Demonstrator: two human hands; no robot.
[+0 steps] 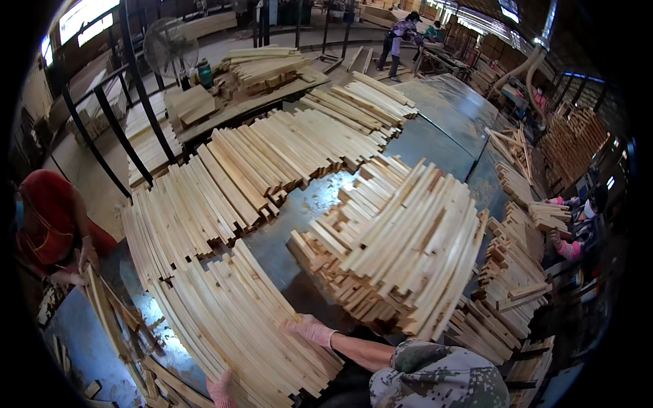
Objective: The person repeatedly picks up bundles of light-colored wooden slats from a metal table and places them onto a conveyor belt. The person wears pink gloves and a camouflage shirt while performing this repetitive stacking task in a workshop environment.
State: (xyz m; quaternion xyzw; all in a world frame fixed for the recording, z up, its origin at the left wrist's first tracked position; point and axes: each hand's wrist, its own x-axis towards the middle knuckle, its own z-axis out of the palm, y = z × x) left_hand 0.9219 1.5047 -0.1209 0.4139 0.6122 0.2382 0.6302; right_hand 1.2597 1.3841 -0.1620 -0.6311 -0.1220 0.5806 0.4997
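A row of long, pale wooden strips [238, 319] lies side by side on the metal table, slanting toward me. My right hand [311, 331], in a pinkish glove, grips the row's right edge, its fingers curled over the outer strip. At the lower left edge of the same strips is my left hand [221, 391], also gloved. It presses in from that side, partly cut off by the picture's bottom rim. Between the two hands the strips sit close together, their ends uneven.
More strips [272, 156] form a long band across the metal table [442, 143]. A tall stack of strips [415, 245] stands to my right. A person in red [54, 217] handles strips at left; another person [578, 217] holds pieces at right. Black posts [143, 88] rise behind.
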